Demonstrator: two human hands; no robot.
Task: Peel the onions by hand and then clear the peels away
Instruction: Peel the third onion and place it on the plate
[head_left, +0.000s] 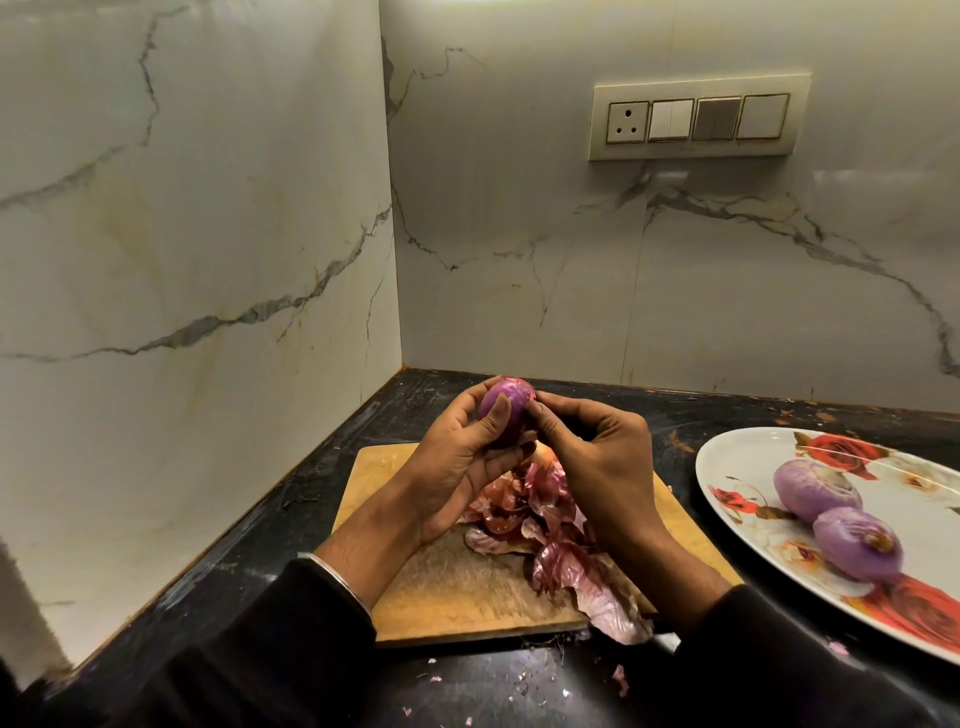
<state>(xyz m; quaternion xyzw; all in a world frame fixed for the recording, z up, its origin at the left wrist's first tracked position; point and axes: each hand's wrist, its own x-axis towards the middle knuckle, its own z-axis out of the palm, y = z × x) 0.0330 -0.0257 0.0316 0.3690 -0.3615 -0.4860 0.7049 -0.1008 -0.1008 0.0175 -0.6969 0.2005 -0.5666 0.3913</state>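
Note:
My left hand (457, 457) holds a purple onion (511, 400) up above the wooden cutting board (457, 587), thumb across its front. My right hand (597, 457) pinches at the onion's right end with its fingertips. A pile of reddish onion peels (540, 525) lies on the board under my hands and spills over its front edge. Two peeled purple onions (815, 488) (857, 543) rest on a white floral plate (737, 457) at the right.
The black countertop (249, 545) runs into a corner of marble walls (208, 234). A switch panel with a socket (696, 119) is on the back wall. Small peel scraps (621, 680) lie on the counter in front of the board.

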